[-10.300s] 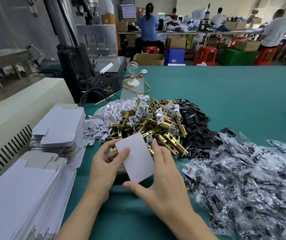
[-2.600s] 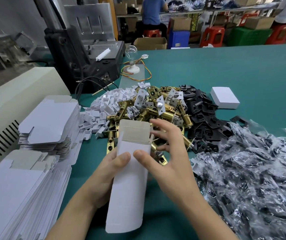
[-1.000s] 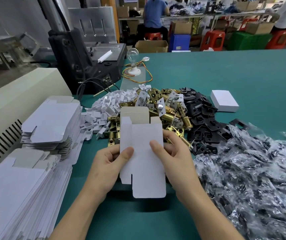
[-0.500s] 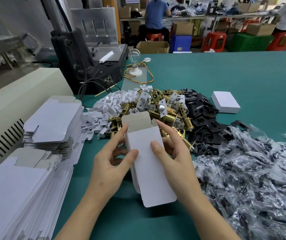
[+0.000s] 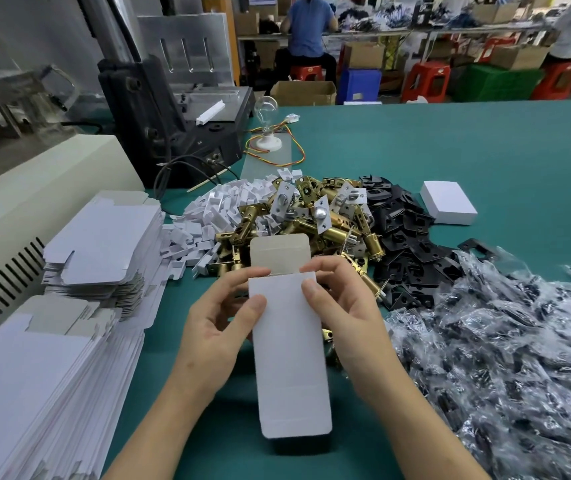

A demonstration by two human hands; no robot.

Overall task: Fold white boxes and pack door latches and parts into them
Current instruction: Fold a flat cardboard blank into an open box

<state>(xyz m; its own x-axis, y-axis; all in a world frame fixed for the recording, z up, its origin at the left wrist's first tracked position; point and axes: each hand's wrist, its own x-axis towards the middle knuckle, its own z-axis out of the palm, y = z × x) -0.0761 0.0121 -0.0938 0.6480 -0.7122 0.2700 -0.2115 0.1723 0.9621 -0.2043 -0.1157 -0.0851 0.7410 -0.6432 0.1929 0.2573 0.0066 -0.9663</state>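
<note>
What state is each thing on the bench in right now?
White cardboard box in hand: lifted, far grey-lined flap open.
Left hand: pinches its left edge.
Right hand: pinches its right edge.
Small white box, far right: closed.
Stacked white cardboard blanks: flat, unfolded.
Clear glass bulb: upright, unlit.

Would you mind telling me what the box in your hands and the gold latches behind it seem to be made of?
The box looks like thin paperboard: matte white outside, grey on the raised flap's inside. The latches look like metal, probably brass-plated, given their shiny gold sheen.
</note>
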